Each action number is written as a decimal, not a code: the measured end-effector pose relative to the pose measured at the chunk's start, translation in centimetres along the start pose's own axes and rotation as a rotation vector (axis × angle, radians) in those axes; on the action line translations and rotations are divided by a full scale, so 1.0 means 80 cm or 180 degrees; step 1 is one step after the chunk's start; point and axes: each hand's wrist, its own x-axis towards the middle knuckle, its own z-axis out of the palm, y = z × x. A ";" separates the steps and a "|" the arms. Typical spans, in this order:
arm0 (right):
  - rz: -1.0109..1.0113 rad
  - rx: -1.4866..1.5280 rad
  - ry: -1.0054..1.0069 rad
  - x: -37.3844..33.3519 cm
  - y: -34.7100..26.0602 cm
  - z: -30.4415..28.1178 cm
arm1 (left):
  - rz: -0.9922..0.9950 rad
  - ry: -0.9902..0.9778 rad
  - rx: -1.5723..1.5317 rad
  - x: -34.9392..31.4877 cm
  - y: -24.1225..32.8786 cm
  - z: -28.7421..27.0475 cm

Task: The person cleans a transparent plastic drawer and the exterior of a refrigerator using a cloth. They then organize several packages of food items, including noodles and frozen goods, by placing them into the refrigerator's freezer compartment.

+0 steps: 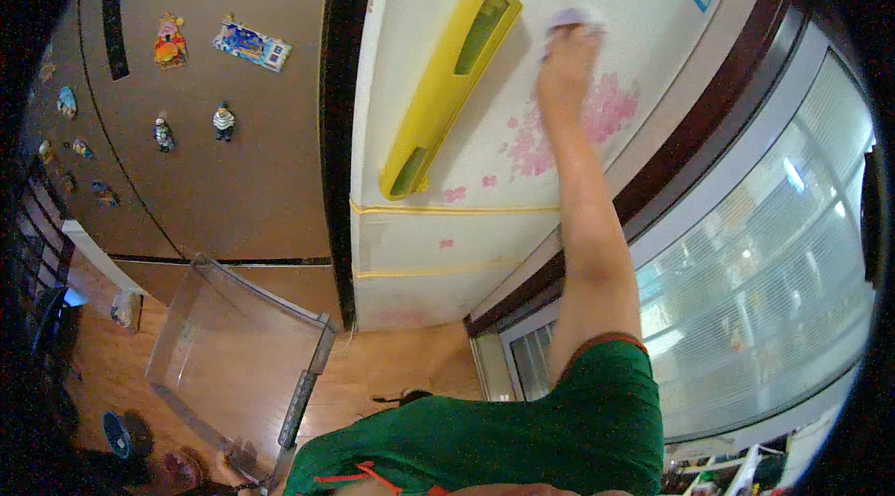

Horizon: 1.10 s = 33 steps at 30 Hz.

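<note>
My right hand [571,53] is raised to the white panel [419,300], with the arm stretched up from a green sleeve. The fingers are closed on a light purple cloth [573,19], pressed against the panel and slightly blurred. Pink flower decals [611,109] lie just below that hand. To its left, a long yellow bag dispenser [447,90] with two windows is fixed at a slant. Low on the left, my left hand [240,457] grips the lower edge of a clear plastic drawer [242,337], held tilted above the floor; its fingers are partly hidden.
A brown door [252,188] with several figure magnets [224,121] stands at the left. On the right is a dark-framed sliding door with ribbed glass [746,291]. Below lies a wooden floor [392,361], with a blue round container [117,434] at the lower left.
</note>
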 end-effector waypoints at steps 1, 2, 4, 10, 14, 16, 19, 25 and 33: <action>-0.0531 0.0237 -0.0091 -0.003 -0.031 -0.021 | 0.0095 0.0084 0.0014 -0.010 0.004 0.008; -0.0625 0.0496 -0.0136 0.000 -0.027 -0.011 | 0.0185 0.0165 0.0012 -0.017 0.007 0.014; -0.0858 0.0855 -0.0275 0.007 0.037 -0.014 | 0.0254 0.0200 0.0023 -0.016 0.005 0.032; -0.0329 0.0391 0.0772 0.156 0.055 -0.006 | 0.0372 0.0370 0.0012 -0.016 -0.015 0.077; -0.1486 0.0871 0.0669 0.195 0.029 -0.004 | 0.0523 0.0540 -0.0068 -0.033 -0.027 0.091; -0.1014 0.0518 0.0922 0.240 0.105 0.008 | 0.0566 0.0602 -0.0120 -0.033 -0.039 0.104; 0.0655 -0.0201 0.0983 0.332 0.120 0.010 | 0.0584 0.0704 -0.0142 -0.044 -0.055 0.119; -0.1080 0.0549 0.0799 0.378 -0.004 0.004 | 0.0814 0.0911 -0.0256 -0.083 -0.067 0.119; -0.0725 0.2768 0.0512 0.384 -0.107 -0.033 | 0.0895 0.0930 -0.0306 -0.084 -0.074 0.117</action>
